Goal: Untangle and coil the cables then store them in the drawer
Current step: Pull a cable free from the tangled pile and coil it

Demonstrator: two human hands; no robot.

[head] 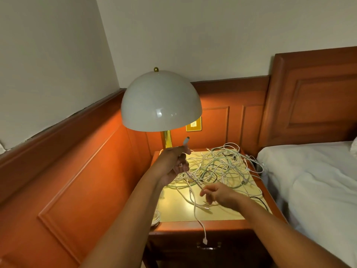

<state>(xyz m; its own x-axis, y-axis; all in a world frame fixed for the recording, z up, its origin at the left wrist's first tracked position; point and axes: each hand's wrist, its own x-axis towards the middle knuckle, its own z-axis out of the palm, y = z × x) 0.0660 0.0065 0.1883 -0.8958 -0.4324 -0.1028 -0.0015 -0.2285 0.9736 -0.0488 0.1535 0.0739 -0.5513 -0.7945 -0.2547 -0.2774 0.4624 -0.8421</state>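
Note:
A tangle of white, green and black cables [218,167] lies spread over the yellow top of the nightstand [179,211]. My left hand [174,163] is raised over the table's left side and grips a white cable; its plug end [186,141] sticks up above my fist. That cable runs down and right toward my right hand [218,194], which hovers low over the table with curled fingers at the cable. Another white cable end [205,238] hangs over the front edge above the drawer handle [208,246]. The drawer looks closed.
A lamp with a white dome shade [161,101] and brass stem stands at the nightstand's back left. A bed with a white sheet [309,180] lies to the right, under a wooden headboard [316,97]. Orange wood panelling [77,171] walls the left side.

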